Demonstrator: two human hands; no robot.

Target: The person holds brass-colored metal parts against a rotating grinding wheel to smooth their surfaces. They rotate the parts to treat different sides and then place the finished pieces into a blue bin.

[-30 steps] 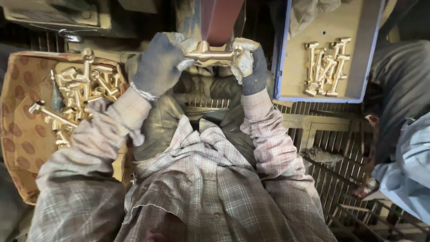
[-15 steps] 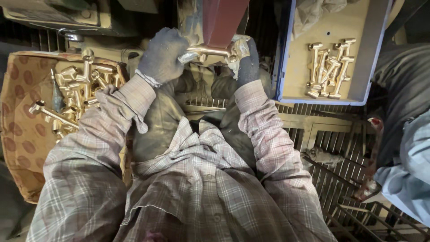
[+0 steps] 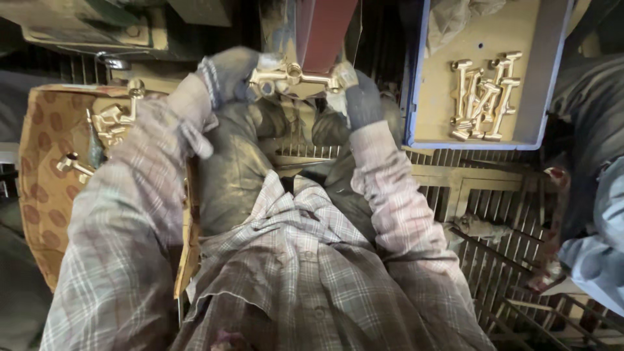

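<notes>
Both gloved hands hold a brass fitting (image 3: 296, 77) by its ends, level and crosswise, far from the body and right at the lower edge of a reddish-brown belt (image 3: 325, 32) that runs away from the viewer. The left hand (image 3: 229, 75) is closed around the left end of the fitting, fingers wrapped over it. The right hand (image 3: 356, 94) grips the right end, thumb and fingers pinched on it. Both arms wear plaid sleeves.

To the left, beside the left forearm, a brown spotted box (image 3: 39, 188) holds more brass fittings (image 3: 110, 120), partly hidden by the sleeve. To the far right, a blue-rimmed tray (image 3: 416, 78) carries a small heap of brass pieces (image 3: 484, 97) lying crossed over one another. A metal grate (image 3: 494, 214) lies near right, below the tray. At the right edge another person's blue sleeve (image 3: 595, 253) shows, well apart from the hands.
</notes>
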